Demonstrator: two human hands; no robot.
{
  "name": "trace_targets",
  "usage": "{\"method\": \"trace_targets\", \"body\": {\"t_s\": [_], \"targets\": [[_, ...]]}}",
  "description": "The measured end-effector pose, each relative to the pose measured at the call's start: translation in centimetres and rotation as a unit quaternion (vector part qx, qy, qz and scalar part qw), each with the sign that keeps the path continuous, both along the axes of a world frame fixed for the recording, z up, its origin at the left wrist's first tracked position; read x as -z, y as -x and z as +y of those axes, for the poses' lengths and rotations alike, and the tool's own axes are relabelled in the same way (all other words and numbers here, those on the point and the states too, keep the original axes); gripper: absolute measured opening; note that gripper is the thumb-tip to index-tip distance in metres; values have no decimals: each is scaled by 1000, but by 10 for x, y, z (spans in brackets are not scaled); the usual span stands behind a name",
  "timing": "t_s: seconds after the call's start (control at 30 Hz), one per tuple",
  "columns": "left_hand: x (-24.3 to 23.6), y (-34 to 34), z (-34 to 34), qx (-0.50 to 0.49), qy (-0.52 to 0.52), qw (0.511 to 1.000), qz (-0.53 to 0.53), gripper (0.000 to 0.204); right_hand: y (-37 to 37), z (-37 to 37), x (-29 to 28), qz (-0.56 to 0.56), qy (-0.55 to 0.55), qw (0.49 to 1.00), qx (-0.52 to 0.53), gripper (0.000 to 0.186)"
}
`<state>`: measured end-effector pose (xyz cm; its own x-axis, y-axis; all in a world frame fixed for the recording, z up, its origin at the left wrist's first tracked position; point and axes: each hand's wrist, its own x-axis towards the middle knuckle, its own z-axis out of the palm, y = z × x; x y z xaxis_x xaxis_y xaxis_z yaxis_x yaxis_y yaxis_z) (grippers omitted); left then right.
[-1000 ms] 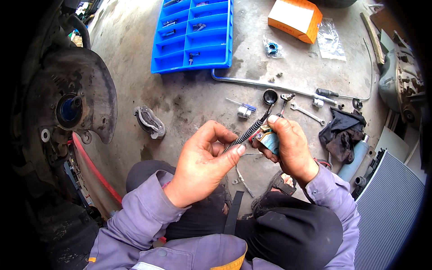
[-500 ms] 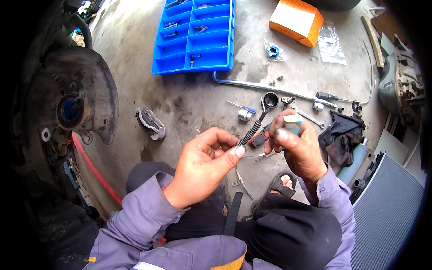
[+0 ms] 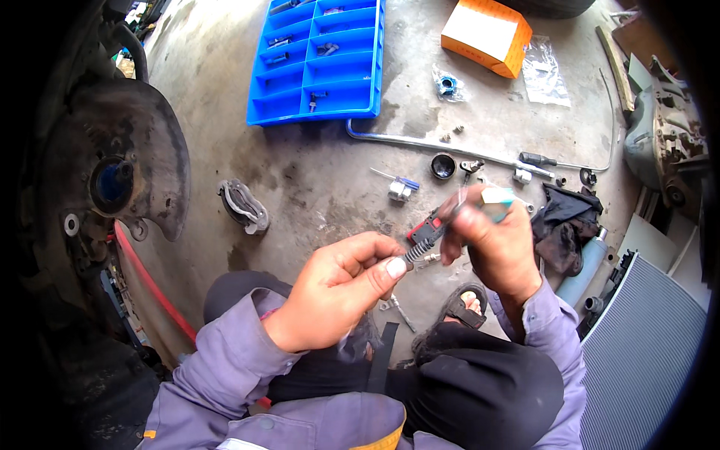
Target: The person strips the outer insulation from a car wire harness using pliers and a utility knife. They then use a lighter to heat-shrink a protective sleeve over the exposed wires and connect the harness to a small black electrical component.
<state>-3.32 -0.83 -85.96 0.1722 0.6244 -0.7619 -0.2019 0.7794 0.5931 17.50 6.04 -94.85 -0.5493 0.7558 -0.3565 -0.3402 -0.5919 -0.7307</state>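
Note:
Pinched between the thumb and fingers of my left hand [image 3: 326, 289] is a dark, ribbed rod-like part [image 3: 421, 248], slanting up to the right. Its far end runs into the blurred fingers of my right hand [image 3: 499, 244], so I cannot see that end clearly. My right hand is curled around a small teal-and-white object [image 3: 496, 198], smeared by motion. Beneath the ribbed part, a red-and-black tool [image 3: 425, 227] lies on the concrete. Just beyond the hands sit a black round cup [image 3: 443, 166] and a silver cylindrical fitting [image 3: 399, 190] with a blue-handled tool beside it.
A blue compartment tray [image 3: 315, 118] holds several small parts. A long bent metal bar [image 3: 442, 142] crosses the floor. Farther off are an orange box [image 3: 484, 37] and clear bags. A brake disc shield [image 3: 154, 142] stands left; a dark cloth [image 3: 566, 225] and finned radiator [image 3: 645, 352] lie right.
My right hand has come in over the ribbed part's far end, which showed plainly before. That part now leans lower and farther right. The view has shifted slightly.

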Motion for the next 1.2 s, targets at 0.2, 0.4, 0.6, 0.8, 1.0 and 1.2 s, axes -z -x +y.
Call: {"method": "trace_targets", "body": {"t_s": [0.2,0.4,0.6,0.8,1.0,1.2], "targets": [[2,4,-8,14,-38,998,42,25,-36,26,14,10,-6,970,242,27],[4,2,-4,7,-65,998,-1,19,-79,2,60,-501,-289,794,-187,29],[-3,-2,-4,16,-79,997,0,23,-82,15,-7,-238,-17,971,18,22],[-5,-6,-4,40,-87,995,9,22,-27,15,-49,-93,-80,991,-58,35],[-5,-1,-12,25,-87,996,-20,28,-17,11,-52,-106,-75,989,-71,25],[-8,2,3,100,-392,902,151,40,-4,5,-57,-91,-105,978,-158,22]]}}
